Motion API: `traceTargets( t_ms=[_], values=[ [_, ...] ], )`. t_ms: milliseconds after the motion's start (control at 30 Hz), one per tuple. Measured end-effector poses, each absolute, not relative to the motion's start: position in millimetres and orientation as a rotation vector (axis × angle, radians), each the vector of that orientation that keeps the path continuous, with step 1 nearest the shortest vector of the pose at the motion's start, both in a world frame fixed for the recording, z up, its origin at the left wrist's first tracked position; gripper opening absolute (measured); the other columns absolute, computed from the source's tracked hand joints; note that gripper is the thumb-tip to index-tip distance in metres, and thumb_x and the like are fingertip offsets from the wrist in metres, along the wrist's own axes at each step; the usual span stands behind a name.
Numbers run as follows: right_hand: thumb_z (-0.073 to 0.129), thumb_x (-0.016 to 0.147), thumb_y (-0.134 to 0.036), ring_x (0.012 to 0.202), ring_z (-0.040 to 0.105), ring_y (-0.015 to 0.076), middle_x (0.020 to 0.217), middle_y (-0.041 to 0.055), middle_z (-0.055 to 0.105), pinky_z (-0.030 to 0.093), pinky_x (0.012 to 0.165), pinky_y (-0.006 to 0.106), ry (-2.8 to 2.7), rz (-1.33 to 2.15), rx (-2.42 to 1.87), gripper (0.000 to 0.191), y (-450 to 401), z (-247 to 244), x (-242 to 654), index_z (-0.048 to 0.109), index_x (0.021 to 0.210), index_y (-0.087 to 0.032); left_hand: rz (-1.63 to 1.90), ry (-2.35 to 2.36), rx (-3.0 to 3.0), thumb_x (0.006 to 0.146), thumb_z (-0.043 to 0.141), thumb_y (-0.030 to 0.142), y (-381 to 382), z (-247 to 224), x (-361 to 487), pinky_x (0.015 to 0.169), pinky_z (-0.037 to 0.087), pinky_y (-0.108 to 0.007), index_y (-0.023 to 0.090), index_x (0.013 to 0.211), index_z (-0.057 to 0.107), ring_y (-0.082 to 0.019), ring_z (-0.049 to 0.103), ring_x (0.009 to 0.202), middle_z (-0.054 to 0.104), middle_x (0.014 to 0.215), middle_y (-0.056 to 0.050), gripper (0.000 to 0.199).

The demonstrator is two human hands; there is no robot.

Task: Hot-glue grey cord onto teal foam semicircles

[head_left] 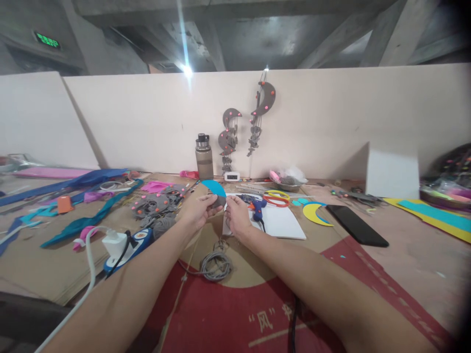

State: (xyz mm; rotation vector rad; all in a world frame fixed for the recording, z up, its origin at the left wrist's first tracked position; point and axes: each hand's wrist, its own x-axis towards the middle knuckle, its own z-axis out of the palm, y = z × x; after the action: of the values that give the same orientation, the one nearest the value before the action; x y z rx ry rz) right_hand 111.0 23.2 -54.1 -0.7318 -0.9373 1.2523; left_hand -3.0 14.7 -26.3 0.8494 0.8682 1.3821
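My left hand [206, 210] is closed on a blue crescent [214, 187], whose lower part is covered in grey. My right hand [237, 214] is close beside it, its fingertips pinched together at the crescent's right edge. What they grip is too small to make out, though grey cord shows just beneath the hands. A loose coil of this grey cord [216, 266] lies on the cardboard below. Beyond my right hand, a blue glue gun [259, 208] rests on a white board [283, 221].
A power strip with a white charger [117, 243] sits at left, near grey crescents with pink dots [154, 203]. At right lie a yellow crescent [314, 214] and a black phone [355, 224]. A bottle [204, 159] stands by the back panel, where dotted crescents [267, 98] hang.
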Motion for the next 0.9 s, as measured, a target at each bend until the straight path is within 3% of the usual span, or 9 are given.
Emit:
traceTargets(
  t_ms=[333, 900],
  values=[
    [0.065, 0.061, -0.033, 0.04, 0.021, 0.0033, 0.046, -0.0119, 0.028, 0.014, 0.04, 0.018, -0.871, 1.351, -0.636, 0.023, 20.0, -50.0, 111.8, 0.048, 0.067, -0.019, 1.424, 0.898, 0.827, 0.075, 0.06, 0.008, 6.8, -17.2, 0.4, 0.059, 0.056, -0.025, 0.009, 0.07, 0.064, -0.01, 0.059, 0.062, 0.066, 0.074, -0.006, 0.006],
    [0.067, 0.061, -0.036, 0.041, 0.025, 0.0036, 0.046, -0.011, 0.033, 0.019, 0.04, 0.018, -0.904, 1.322, -0.663, 0.025, 18.3, -48.6, 112.2, 0.052, 0.069, -0.018, 1.452, 0.868, 0.848, 0.075, 0.061, 0.01, 8.8, -20.8, -0.8, 0.059, 0.055, -0.022, 0.01, 0.072, 0.064, -0.009, 0.06, 0.064, 0.066, 0.075, -0.005, 0.005]
  ],
)
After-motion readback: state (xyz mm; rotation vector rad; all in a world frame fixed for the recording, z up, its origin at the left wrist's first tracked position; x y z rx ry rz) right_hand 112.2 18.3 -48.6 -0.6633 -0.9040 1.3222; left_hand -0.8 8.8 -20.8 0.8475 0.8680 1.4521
